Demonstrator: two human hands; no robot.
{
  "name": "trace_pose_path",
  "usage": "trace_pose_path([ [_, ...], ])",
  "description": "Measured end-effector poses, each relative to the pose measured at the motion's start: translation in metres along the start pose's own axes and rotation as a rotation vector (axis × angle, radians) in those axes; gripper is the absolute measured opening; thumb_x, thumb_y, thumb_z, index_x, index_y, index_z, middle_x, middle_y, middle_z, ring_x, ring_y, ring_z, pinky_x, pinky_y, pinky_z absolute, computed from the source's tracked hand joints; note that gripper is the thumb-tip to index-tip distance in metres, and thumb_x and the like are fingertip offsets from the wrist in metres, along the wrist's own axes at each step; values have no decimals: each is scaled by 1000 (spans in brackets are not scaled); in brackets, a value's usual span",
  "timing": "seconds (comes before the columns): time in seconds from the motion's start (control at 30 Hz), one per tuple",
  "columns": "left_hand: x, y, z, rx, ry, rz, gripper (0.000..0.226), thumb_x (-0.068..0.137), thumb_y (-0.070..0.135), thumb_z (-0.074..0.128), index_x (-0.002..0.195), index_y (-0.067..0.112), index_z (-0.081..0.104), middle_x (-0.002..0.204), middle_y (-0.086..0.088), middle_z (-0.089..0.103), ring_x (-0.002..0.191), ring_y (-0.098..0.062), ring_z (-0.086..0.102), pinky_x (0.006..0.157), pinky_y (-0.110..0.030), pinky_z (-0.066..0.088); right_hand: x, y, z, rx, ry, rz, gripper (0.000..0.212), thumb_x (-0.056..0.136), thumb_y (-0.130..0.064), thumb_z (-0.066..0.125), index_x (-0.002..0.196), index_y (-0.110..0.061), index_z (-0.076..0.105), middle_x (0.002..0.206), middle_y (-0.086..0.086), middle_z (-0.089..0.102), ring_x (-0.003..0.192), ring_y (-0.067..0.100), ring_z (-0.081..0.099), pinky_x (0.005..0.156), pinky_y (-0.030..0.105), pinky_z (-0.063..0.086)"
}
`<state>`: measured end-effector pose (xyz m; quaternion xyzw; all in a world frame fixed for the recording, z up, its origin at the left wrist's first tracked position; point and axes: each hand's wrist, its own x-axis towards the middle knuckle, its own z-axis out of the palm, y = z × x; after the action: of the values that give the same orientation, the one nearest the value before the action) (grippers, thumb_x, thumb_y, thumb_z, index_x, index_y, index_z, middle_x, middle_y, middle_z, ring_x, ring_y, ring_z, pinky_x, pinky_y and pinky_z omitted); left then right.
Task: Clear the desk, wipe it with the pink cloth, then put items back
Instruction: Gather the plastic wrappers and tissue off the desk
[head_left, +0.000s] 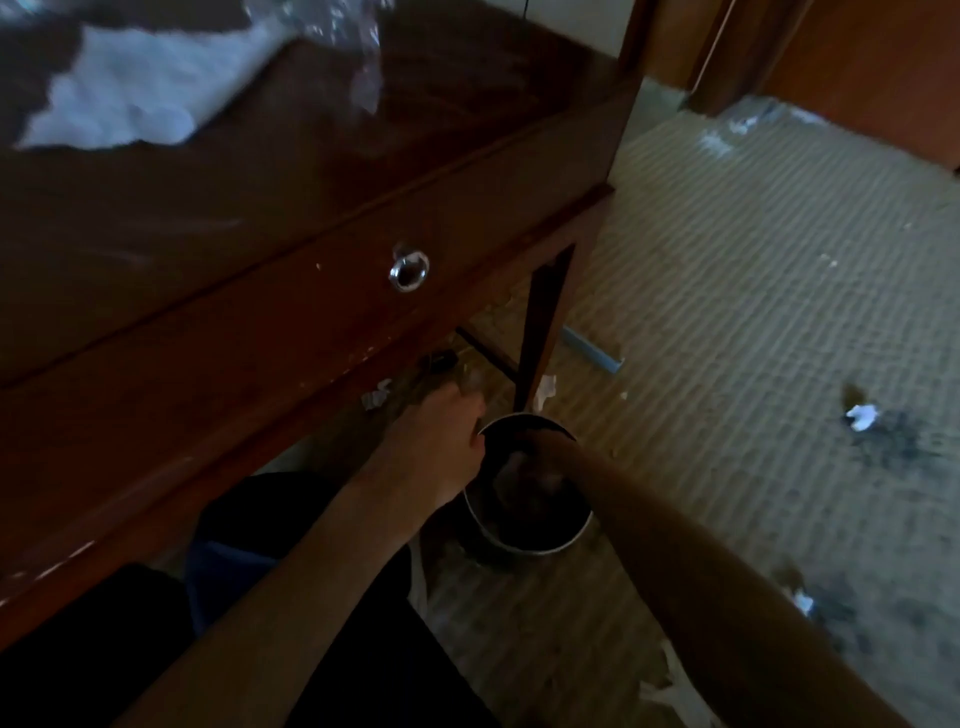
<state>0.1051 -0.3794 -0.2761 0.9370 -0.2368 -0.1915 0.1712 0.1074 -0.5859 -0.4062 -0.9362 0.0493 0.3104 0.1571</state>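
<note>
Nearest, both bare forearms reach down past dark-clothed knees toward a round dark bin (524, 540) with a pale rim, standing on the striped carpet (727, 312) just beside the table leg (540, 332). The left hand (436, 452) sits at the bin's near-left rim, fingers (475, 434) curled over the edge, probably steadying it. The right hand (540, 470) is plunged inside the bin, apparently pushing rubbish down or letting it go; it is too dark and blurred to tell whether those fingers are spread or pinching anything.

Scraps of white paper (862, 415) lie scattered over the carpet, and a pale blue strip (592, 353) lies beyond the leg.

Above, the dark wooden table (260, 208) shows a drawer with a ring pull (409, 270). On its top, at the far left, lies a blurred white cloth or paper (130, 93), with crinkled clear plastic (332, 31) beside it, so clearing looks unfinished. No pink cloth shows anywhere in view; wiping has likely not begun
</note>
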Motion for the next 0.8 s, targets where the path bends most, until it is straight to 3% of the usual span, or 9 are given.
trace_pose_path([
  [0.1,-17,1,-15,-2,55,-5,25,102,29,56,126,22,56,125,1,51,113,-20,56,90,-38,52,-29,-35,-43,136,54,-51,48,100,-16,59,147,-9,50,151,13,50,139,30,46,112,35,36],
  [0.2,-45,10,-36,34,138,-11,23,101,33,56,123,26,57,120,3,52,106,-22,60,87,-43,55,-60,-64,-86,130,158,-190,39,102,-23,57,141,-16,55,136,8,59,128,24,56,97,30,45],
  [0.23,-56,13,-45,57,168,-12,23,100,34,55,122,27,56,119,4,52,106,-22,61,87,-44,55,-75,-75,-99,140,192,-222,35,101,-23,58,136,-19,58,127,6,62,121,22,60,92,30,47],
  [0.3,-80,21,-66,79,260,-5,20,100,36,55,119,30,55,116,8,53,106,-21,62,86,-42,54,-108,-98,-128,156,326,-323,13,97,-24,60,107,-30,67,105,-3,66,105,19,65,88,33,52],
  [0.37,-107,29,-92,75,375,-7,16,99,38,55,115,34,57,112,12,55,102,-21,63,84,-41,53,-140,-122,-154,150,472,-410,10,93,-27,61,87,-33,65,95,-10,70,94,13,67,84,33,54],
  [0.57,-162,45,-187,-25,610,-8,19,91,41,61,110,39,63,104,15,66,101,-21,66,86,-42,55,-199,-197,-231,110,702,-485,22,79,-35,59,95,-30,74,93,-4,76,97,19,71,84,36,57],
  [0.7,-151,33,-255,75,698,-83,21,94,35,57,112,33,68,116,6,68,109,-24,64,84,-33,48,-173,-236,-287,92,723,-455,21,80,-30,66,100,-30,72,105,2,75,107,26,68,90,38,56],
  [0.8,-116,1,-292,67,666,-191,26,94,32,59,118,30,68,122,2,67,113,-27,62,92,-39,49,-137,-254,-322,103,779,-391,26,83,-32,69,108,-31,67,115,1,71,114,27,65,92,39,54],
])
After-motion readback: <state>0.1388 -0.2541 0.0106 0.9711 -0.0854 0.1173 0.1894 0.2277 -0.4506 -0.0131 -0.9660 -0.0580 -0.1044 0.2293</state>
